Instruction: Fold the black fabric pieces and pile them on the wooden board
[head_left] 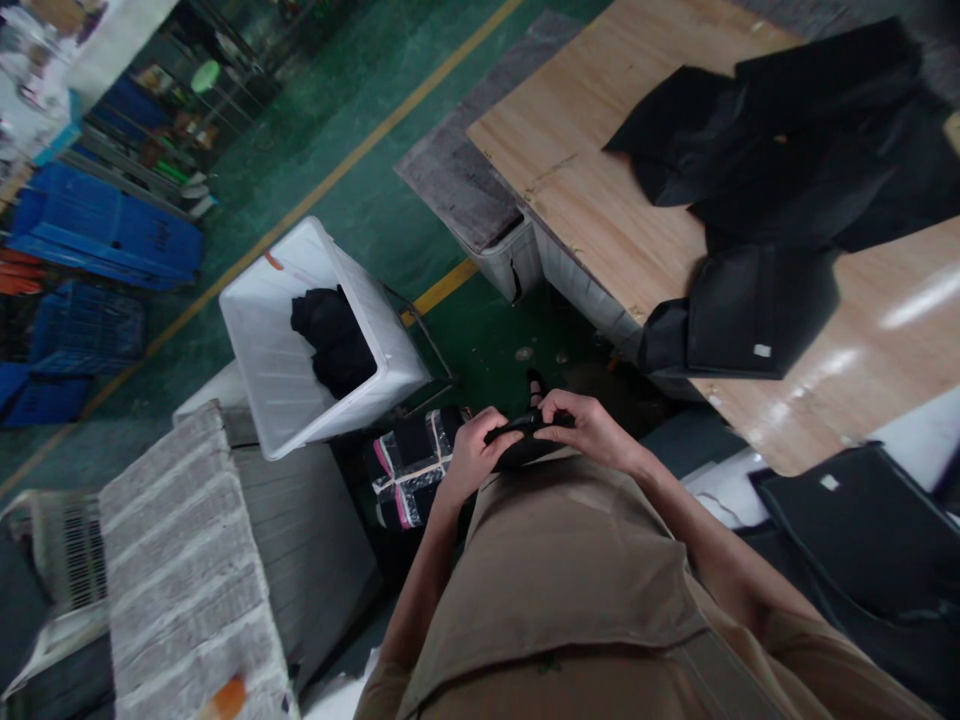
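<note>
Both my hands meet in front of my tan shirt, over the green floor. My left hand (474, 452) is closed on the left end of a small black piece of fabric (525, 440). My right hand (589, 428) pinches its right end from above, fingers curled. The piece is held close to my waist. A folded black piece with a white tag (750, 312) lies at the near edge of the plywood table (585, 190). More black fabric (810, 140) is heaped farther back on it.
A white plastic bin (300, 370) holding black fabric (334, 338) stands to my left on the floor. A plastic-wrapped bundle (411, 465) lies below it. Grey felt-covered stacks (180, 570) sit at lower left. Blue crates (97, 225) line the far left. Black pieces (862, 520) lie at lower right.
</note>
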